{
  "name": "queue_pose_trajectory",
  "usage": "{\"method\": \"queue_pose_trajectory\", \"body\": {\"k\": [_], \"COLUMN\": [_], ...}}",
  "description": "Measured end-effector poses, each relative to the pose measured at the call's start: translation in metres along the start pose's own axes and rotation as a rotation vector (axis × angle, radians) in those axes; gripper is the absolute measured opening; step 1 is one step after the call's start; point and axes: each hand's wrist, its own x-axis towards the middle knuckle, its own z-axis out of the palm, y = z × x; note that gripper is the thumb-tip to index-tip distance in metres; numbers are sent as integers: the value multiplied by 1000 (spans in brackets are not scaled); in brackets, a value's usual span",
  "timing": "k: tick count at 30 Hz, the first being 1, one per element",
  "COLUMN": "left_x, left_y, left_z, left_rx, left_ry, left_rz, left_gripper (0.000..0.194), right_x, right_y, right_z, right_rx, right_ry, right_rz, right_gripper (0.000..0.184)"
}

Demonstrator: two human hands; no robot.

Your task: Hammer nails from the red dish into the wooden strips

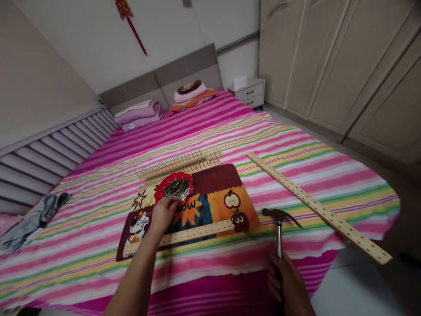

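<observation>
My right hand (285, 281) is wrapped round the dark handle of a claw hammer (279, 232), its head raised over the striped bedspread. My left hand (166, 213) is at the near rim of a red scalloped dish (159, 193) heaped with nails (177, 189). Its fingers look pinched together; what they hold, if anything, is too small to make out. The dish stands on a patterned mat (213, 177). A short wooden strip with rows of holes (200, 231) lies across the mat's near side, passing behind my left forearm.
Wooden strips bristling with nails (184, 164) lie beyond the dish. A long perforated strip (305, 197) slants to the right, its near end overhanging the bed edge. Folded bedding (140, 115) is by the headboard, and grey clothing (36, 219) lies at left. Wardrobes (329, 57) line the right.
</observation>
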Motion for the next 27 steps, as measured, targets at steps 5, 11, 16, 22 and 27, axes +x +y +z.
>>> {"method": "queue_pose_trajectory", "body": {"k": [5, 11, 16, 22, 27], "left_x": [34, 51, 60, 65, 62], "left_y": [14, 24, 25, 32, 33], "left_z": [16, 27, 25, 22, 19], "left_rx": [165, 217, 251, 288, 275], "left_ry": [-139, -151, -215, -249, -249], "left_rz": [-8, -37, -67, -69, -35], "left_gripper": [24, 27, 19, 17, 21], "right_x": [-1, -1, -2, -4, -4], "right_y": [0, 3, 3, 0, 0], "right_z": [1, 2, 2, 6, 7], "right_rx": [11, -12, -21, -12, -12], "right_ry": [0, 20, 17, 25, 16], "right_rz": [-3, -7, -20, -27, -44], "right_gripper": [45, 46, 44, 41, 41]}}
